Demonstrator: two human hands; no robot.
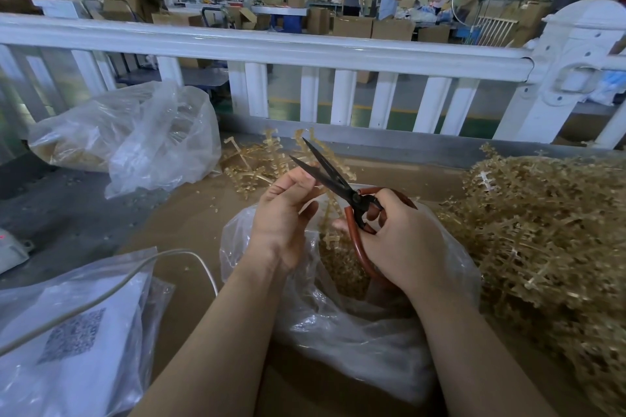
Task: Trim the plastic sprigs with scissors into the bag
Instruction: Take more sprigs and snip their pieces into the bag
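Left hand (283, 213) pinching a pale sprig (330, 210) over the open clear bag (342, 315); sprig largely hidden between the hands, hanging roughly upright. Scissors (333, 179) with blades parted, pointing up and left, long axis diagonal. Right hand (403, 240) curled round the red handles, partly covering them. Farther right, heaped sprigs (542, 230) on the surface, cut off at the edge.

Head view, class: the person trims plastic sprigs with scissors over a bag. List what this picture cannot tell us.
- Bag contents: head view, both hands and crinkled plastic hide most trimmed bits.
- Cut point: the left hand covers where the scissors meet the sprig.
- Scissors' handles: largely hidden by the right hand.
- Sprig pile: cut off by the right edge.
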